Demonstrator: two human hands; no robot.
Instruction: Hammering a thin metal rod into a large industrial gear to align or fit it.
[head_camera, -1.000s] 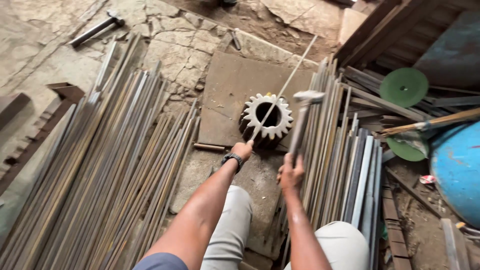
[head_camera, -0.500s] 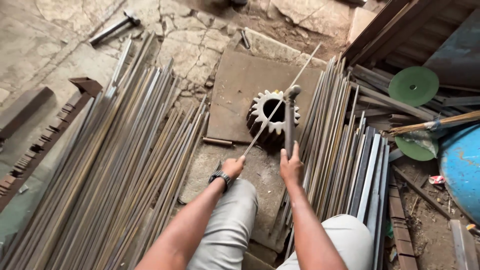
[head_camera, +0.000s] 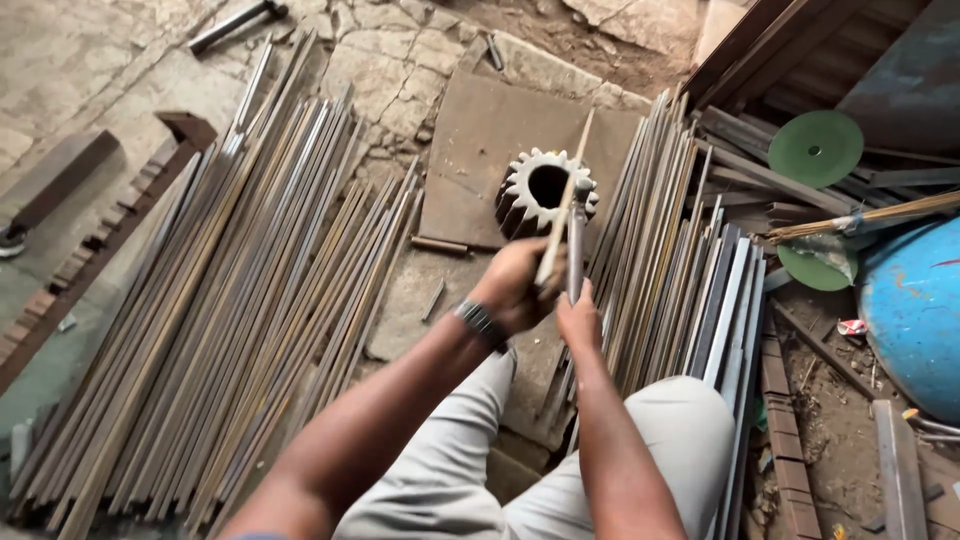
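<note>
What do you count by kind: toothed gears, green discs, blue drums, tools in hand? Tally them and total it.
Toothed gear: 1
Green discs: 2
Blue drum: 1
Tools in hand: 2, a thin rod in the left hand and a hammer in the right hand
Total: 6

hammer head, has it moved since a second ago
Yes. The hammer in the right hand has swung down: its head, raised to the right of the toothed gear a second ago, now lies on the gear's right edge.
</note>
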